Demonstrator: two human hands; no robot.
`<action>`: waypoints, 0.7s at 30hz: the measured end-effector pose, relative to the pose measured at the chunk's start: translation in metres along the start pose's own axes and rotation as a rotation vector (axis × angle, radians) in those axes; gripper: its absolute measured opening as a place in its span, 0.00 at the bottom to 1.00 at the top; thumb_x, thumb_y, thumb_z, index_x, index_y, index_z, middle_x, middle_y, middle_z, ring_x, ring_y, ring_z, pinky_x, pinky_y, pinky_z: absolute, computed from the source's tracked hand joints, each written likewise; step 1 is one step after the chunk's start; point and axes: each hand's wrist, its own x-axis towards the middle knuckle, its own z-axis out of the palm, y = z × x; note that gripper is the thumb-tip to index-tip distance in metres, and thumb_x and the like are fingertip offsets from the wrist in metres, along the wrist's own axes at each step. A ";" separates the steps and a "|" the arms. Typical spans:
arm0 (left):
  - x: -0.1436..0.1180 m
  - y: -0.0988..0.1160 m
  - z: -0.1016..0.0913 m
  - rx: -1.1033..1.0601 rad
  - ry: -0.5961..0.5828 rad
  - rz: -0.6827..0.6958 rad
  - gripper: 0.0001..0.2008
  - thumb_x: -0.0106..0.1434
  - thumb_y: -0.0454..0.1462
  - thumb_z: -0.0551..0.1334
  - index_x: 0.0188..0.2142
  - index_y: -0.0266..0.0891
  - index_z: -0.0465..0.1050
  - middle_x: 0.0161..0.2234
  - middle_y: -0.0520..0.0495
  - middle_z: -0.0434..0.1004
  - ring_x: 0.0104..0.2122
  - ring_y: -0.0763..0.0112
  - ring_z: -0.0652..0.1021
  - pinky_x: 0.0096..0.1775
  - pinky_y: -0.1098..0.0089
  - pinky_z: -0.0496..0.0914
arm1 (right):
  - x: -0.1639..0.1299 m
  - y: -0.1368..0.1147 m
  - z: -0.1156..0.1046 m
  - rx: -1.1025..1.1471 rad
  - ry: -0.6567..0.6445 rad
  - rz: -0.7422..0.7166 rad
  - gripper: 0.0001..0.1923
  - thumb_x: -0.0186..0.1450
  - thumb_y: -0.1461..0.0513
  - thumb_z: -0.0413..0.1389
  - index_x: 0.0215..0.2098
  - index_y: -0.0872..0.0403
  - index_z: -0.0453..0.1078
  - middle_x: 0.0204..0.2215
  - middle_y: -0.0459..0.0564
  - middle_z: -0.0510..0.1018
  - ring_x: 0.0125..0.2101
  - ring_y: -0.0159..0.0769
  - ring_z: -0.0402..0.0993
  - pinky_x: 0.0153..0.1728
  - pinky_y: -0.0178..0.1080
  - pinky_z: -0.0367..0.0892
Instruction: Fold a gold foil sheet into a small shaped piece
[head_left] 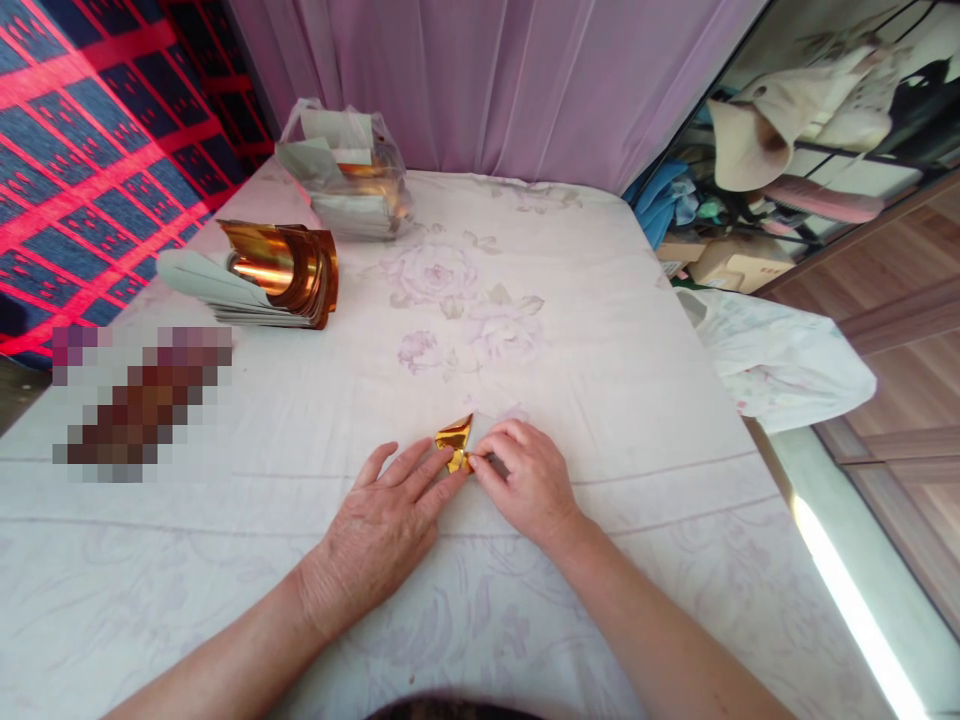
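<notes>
A small folded piece of gold foil paper lies on the flowered bed sheet, with a pointed corner at its far right. My left hand rests palm down with fingers stretched out, its fingertips touching the paper's near left side. From the right, my right hand pinches the paper's near right edge between thumb and forefinger. Part of the foil is hidden under my fingertips.
A stack of curled gold foil sheets stands at the upper left. Behind it sits a clear plastic bag with more sheets. A pixelated patch covers something at left. Purple curtain hangs behind; a cluttered shelf is at right.
</notes>
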 end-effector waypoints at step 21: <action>-0.001 0.001 0.000 0.032 -0.012 0.009 0.22 0.63 0.31 0.55 0.56 0.44 0.68 0.58 0.47 0.71 0.58 0.57 0.69 0.58 0.51 0.60 | 0.000 -0.001 0.002 -0.017 0.009 0.013 0.06 0.63 0.64 0.58 0.28 0.51 0.71 0.29 0.46 0.75 0.33 0.35 0.71 0.36 0.39 0.63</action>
